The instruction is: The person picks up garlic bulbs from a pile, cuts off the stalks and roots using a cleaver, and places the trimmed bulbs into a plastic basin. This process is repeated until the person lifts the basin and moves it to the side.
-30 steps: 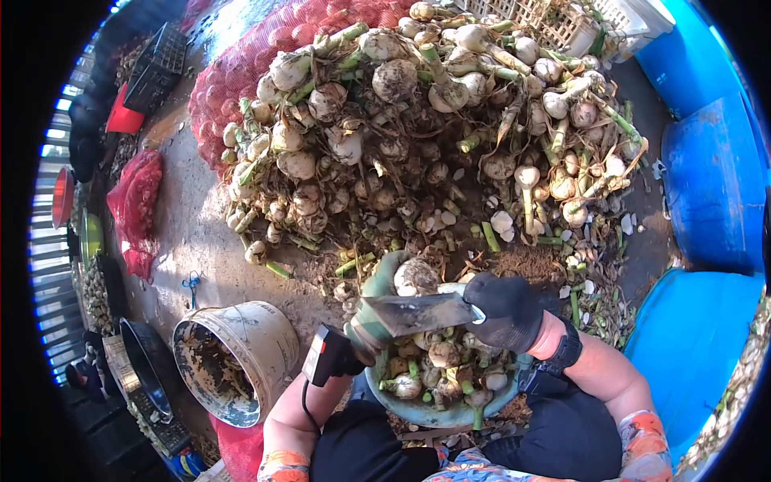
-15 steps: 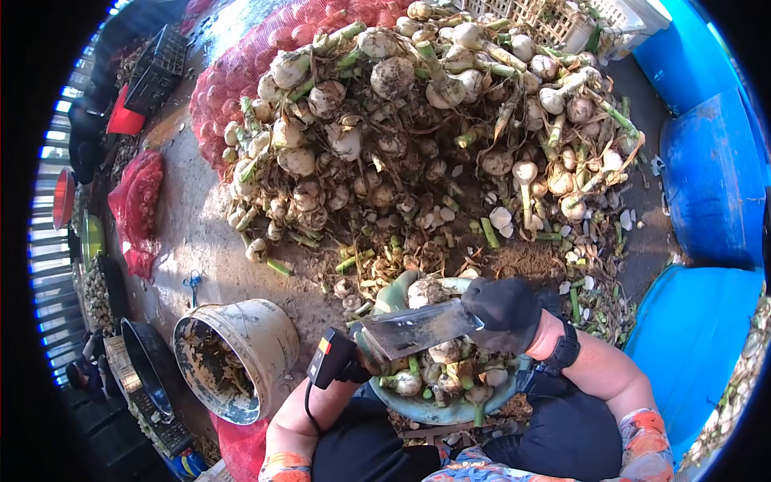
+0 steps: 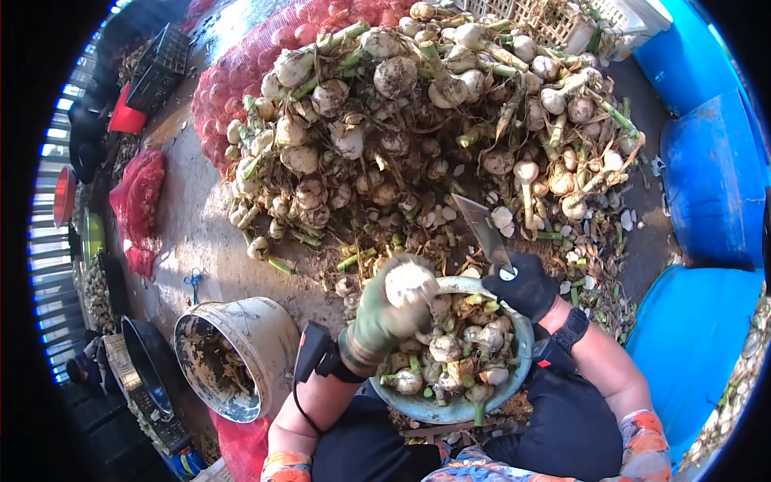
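Observation:
In my left hand (image 3: pixel 384 315), gloved in green, is a whitish garlic bulb (image 3: pixel 409 283), held over the left side of a pale blue-green basin (image 3: pixel 430 414). Motion blurs the bulb a little. My right hand (image 3: pixel 528 289), in a black glove, grips the handle of a broad-bladed knife (image 3: pixel 484 229) by the basin's upper right rim. Its blade points up and to the left, apart from the bulb. Several trimmed garlic bulbs (image 3: pixel 444 348) with short green stems lie in the basin between my legs. Beyond my hands rises a large heap of stemmed garlic (image 3: pixel 393 78).
A dirty white bucket (image 3: pixel 273 337) lies tilted on the left, scraps inside. Red mesh sacks (image 3: pixel 138 201) sit farther left and behind the heap. Blue tubs (image 3: pixel 711 177) line the right side. Cut stems and peelings litter the ground before the basin.
The knife has swung away from the bulb, its blade now pointing upward. My left hand has turned over with the bulb, uncovering more of the basin.

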{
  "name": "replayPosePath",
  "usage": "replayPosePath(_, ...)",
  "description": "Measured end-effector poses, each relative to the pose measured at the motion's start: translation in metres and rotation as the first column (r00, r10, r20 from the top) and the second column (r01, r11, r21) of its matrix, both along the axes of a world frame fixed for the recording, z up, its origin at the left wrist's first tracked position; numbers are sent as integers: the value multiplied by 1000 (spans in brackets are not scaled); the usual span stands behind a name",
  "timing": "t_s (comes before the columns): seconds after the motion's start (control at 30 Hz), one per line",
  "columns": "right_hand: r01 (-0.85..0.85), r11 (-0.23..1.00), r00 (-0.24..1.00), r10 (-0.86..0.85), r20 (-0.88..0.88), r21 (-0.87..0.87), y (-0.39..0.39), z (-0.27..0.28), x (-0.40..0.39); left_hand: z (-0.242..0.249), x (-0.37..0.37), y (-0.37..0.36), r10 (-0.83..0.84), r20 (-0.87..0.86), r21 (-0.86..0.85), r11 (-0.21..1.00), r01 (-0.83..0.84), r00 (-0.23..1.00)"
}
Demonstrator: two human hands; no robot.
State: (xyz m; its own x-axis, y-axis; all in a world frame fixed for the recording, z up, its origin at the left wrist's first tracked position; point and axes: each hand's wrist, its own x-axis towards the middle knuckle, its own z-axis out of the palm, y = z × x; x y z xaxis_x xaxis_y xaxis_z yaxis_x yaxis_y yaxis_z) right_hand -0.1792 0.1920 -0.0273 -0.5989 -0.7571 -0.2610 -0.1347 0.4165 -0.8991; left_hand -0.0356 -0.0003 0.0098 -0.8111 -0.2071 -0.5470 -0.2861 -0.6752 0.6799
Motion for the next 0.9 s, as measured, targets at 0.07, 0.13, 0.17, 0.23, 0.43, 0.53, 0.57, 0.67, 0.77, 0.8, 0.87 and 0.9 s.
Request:
replayPosePath(0.07, -79, 982, 989, 99, 111, -173, -6, 6, 13, -1, 6, 1, 197, -264, 290, 950, -117, 944)
replayPosePath(0.13, -1, 980, 902, 87, 422, -198, -19, 29, 29, -5, -5, 3, 365, -360, 626, 777, -68, 859)
replayPosePath(0.17, -9, 979, 901, 96, 422, -203, -22, 31, 34, -4, -8, 10, 429, -337, 621, 771, -145, 838)
replayPosePath(0.23, 132, 976, 740, 20, 672, -174, -24, 33, 41, -2, -8, 13, 492, -314, 613, 758, -222, 812)
replayPosePath(0.43, 138, 990, 865, -100, 492, -42, -12, 22, 17, -2, 8, -1, 287, -237, 666, 744, -60, 928)
replayPosePath(0.53, 159, 985, 947, -133, 291, -67, -8, 11, 11, -5, 24, -13, -131, 34, 194, 973, 123, 991)
replayPosePath(0.57, 117, 991, 958, -95, 272, -66, -6, 3, 6, -19, 27, -6, -68, 7, 116, 991, 66, 998)
replayPosePath(0.67, 82, 994, 971, -63, 231, -76, -12, 9, 0, -12, 21, -6, 30, 96, 105, 994, -40, 995)
replayPosePath(0.77, -2, 995, 997, 9, 77, -98, -16, 39, 4, -19, 20, -4, 96, 112, 84, 991, -106, 989)
replayPosePath(0.8, -1, 995, 997, 8, 76, -97, -19, 37, 9, -16, 18, -1, 131, 104, 60, 989, -137, 986)
replayPosePath(0.87, -194, 970, 940, 142, 311, 144, -20, 23, 22, -7, 17, 6, 246, 152, 84, 962, -260, 957)
replayPosePath(0.9, -310, 938, 927, 261, 268, 158, -17, -6, 30, -7, 20, 4, 278, -44, 308, 918, -251, 960)
